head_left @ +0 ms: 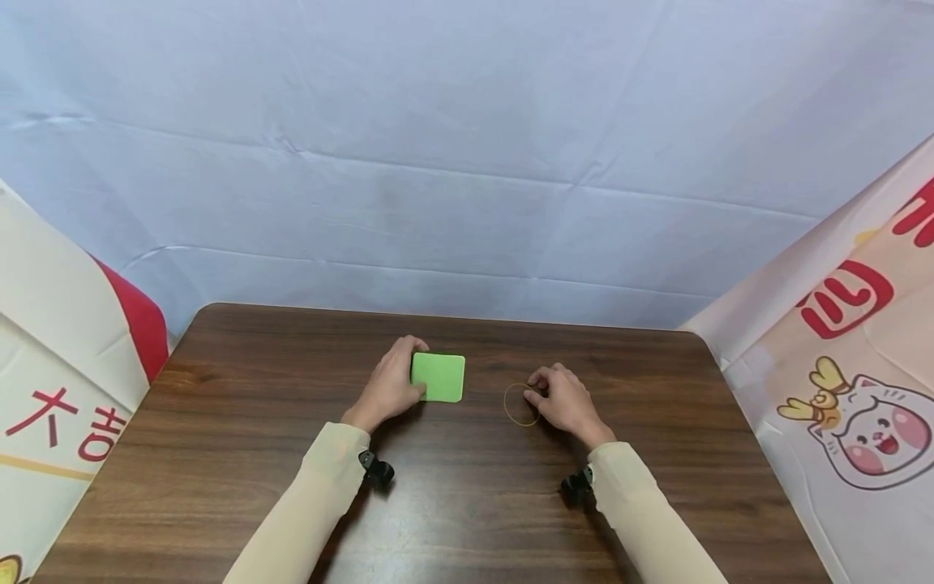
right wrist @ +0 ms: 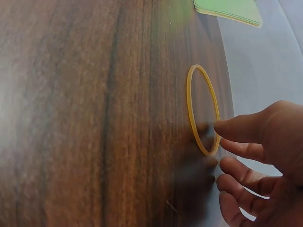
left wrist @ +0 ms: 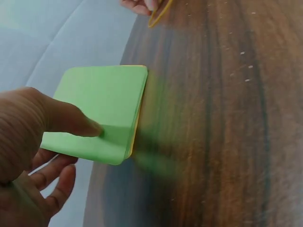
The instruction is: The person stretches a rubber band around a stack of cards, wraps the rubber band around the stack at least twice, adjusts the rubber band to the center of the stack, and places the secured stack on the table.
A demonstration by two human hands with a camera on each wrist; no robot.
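Note:
A thin stack of green square cards [head_left: 440, 378] with rounded corners is held by my left hand [head_left: 394, 383], thumb on the top face and fingers beneath. In the left wrist view the cards [left wrist: 102, 104] show a yellowish layer along their edge, and they are tilted above the table. To the right, my right hand [head_left: 565, 399] pinches a yellow rubber band [head_left: 508, 410] at its side between thumb and forefinger. The right wrist view shows the band [right wrist: 191, 104] as an open loop close over the wood, the other fingers loosely bent.
Both hands are over a dark brown wooden table [head_left: 467, 487] with rounded far corners. Behind it hangs a pale blue-white cloth [head_left: 467, 162]. Printed cloths with red characters hang at the left [head_left: 66, 365] and right [head_left: 846, 389]. Each wrist wears a small black camera.

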